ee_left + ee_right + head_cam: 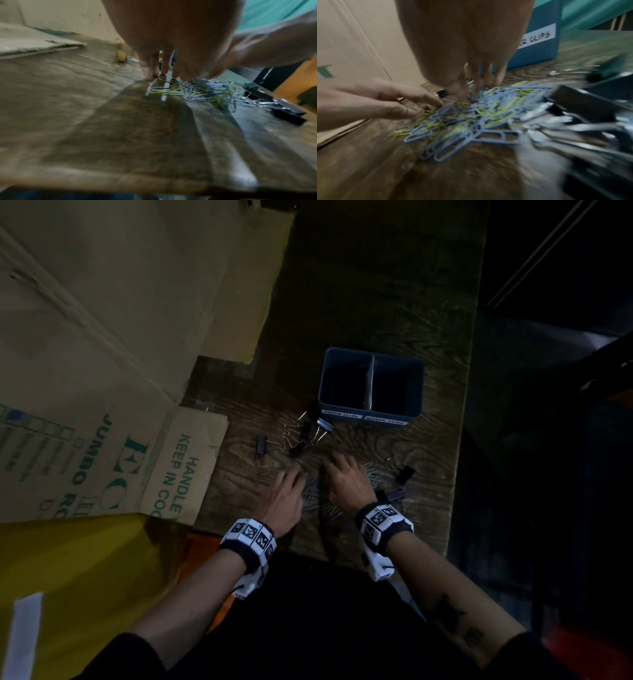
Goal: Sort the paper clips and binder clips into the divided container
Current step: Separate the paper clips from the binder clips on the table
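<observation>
A blue divided container [371, 385] stands on the wooden table [376, 302], with two white labels on its front wall. A pile of blue and yellow paper clips [471, 119] lies between my hands. My left hand [297, 475] touches the pile's left edge with straight fingers [154, 71]. My right hand [331, 464] presses its straight fingers [488, 77] down on the pile's far side. Black binder clips [303, 434] lie scattered in front of the container, and others [399, 486] sit right of my right hand. Neither hand holds anything.
Flattened cardboard boxes [102, 337] cover the left side and overlap the table's left edge. A lone binder clip [261, 444] lies far left. The table's near edge is just below my wrists. A yellow surface [85, 577] lies at lower left.
</observation>
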A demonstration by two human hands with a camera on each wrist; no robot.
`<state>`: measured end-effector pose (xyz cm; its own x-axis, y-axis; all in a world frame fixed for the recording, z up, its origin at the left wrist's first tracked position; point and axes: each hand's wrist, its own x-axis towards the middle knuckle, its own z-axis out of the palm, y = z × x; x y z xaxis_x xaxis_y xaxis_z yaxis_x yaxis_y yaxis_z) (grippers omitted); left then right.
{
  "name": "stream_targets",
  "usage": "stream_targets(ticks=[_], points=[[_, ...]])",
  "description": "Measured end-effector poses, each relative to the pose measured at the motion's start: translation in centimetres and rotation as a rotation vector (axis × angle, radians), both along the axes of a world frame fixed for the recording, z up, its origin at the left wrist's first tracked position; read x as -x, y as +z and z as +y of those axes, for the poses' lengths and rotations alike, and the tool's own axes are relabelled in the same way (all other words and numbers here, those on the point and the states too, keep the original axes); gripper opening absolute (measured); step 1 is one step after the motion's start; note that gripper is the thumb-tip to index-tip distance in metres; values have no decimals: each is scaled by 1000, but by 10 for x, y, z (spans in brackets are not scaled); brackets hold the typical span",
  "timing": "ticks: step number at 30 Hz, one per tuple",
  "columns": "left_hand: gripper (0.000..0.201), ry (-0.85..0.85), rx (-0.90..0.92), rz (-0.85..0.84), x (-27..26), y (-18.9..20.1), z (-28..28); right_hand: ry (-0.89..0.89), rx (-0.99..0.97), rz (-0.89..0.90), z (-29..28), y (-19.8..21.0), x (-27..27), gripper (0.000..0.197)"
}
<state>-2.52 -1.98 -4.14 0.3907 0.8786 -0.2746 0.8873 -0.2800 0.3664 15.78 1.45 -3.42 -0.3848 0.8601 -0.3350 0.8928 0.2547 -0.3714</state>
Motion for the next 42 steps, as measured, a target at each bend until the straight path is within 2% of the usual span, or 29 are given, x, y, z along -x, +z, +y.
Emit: stream_targets(ticks=[3, 5, 8, 10, 12, 15, 18, 19, 24, 29, 32, 36, 39, 42], points=[[51, 0, 20, -92, -9, 1, 2, 107, -9, 100, -7, -5, -9, 64], [52, 37, 34, -133, -14, 3, 6, 69, -36, 153, -11, -1, -21, 61], [53, 14, 32, -109, -18, 1, 20, -140, -78, 196, -22, 6, -55, 54], [54, -69, -6, -67, -26, 3, 30, -325, -94, 208, -32, 8, -84, 42], [57, -195, -10, 7, -40, 6, 37, -413, -131, 191, -45, 9, -107, 33], [60, -412, -8, 68, -65, 5, 41, -286, -156, 152, -70, 5, -123, 33], [61, -636, -15, 110, -89, -3, 35, -104, -44, 97, -92, -3, -122, 41], [60, -658, -15, 128, -89, -6, 33, -62, -33, 91, -95, -4, -118, 40], [61, -590, -27, 174, -79, -12, 33, -111, -69, 50, -105, 4, -116, 33], [59, -511, -59, 151, -73, -9, 31, -157, -70, 28, -110, 1, -129, 27], [60, -494, -83, 144, -81, -6, 29, -176, -91, -11, -106, 4, -120, 34], [61, -572, -61, 143, -95, -5, 22, -52, -21, -71, -102, 6, -109, 58], [59, -570, -55, 171, -90, -6, 21, -75, -3, -93, -100, 7, -111, 52], [59, -487, -102, 156, -75, 1, 22, -114, -18, -90, -92, 7, -111, 53]])
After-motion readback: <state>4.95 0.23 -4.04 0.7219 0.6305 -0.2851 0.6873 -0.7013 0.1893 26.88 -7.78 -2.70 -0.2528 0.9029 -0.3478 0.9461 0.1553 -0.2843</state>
